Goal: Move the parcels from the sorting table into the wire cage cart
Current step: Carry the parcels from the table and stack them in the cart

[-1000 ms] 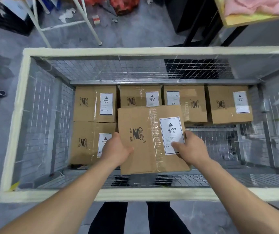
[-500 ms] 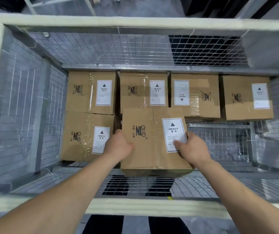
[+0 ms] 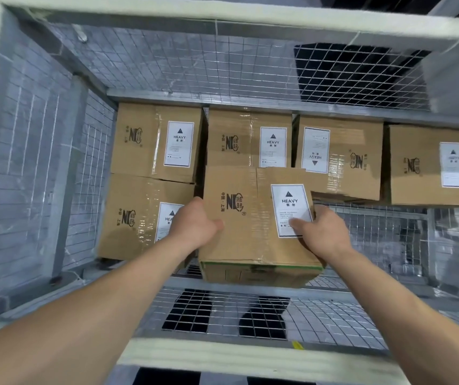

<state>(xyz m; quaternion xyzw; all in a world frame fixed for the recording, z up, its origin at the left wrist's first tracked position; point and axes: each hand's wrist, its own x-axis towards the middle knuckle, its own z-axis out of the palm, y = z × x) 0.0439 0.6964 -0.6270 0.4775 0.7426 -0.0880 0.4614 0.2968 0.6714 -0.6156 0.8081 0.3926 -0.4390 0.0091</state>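
While both arms reach down into the cage, I read the writing from the left: the front-left box carries a black "N" logo with small characters I can't make out, and its white label is partly hidden behind my left hand. Behind it, the back-left box shows the same logo and a label reading "HEAVY" under a black triangle. My left hand grips the left edge of the held box, thumb on top, fingers curled down the side. That box sits low in the cage, overlapping the back row, with the "N" logo and a "HEAVY" label; the smaller print is too fine to read. My right hand holds the right edge, thumb pressed on the label's lower corner. Behind are three more boxes: one labelled "HEAVY", one with its label upside down, and the far-right box with a blurred label.
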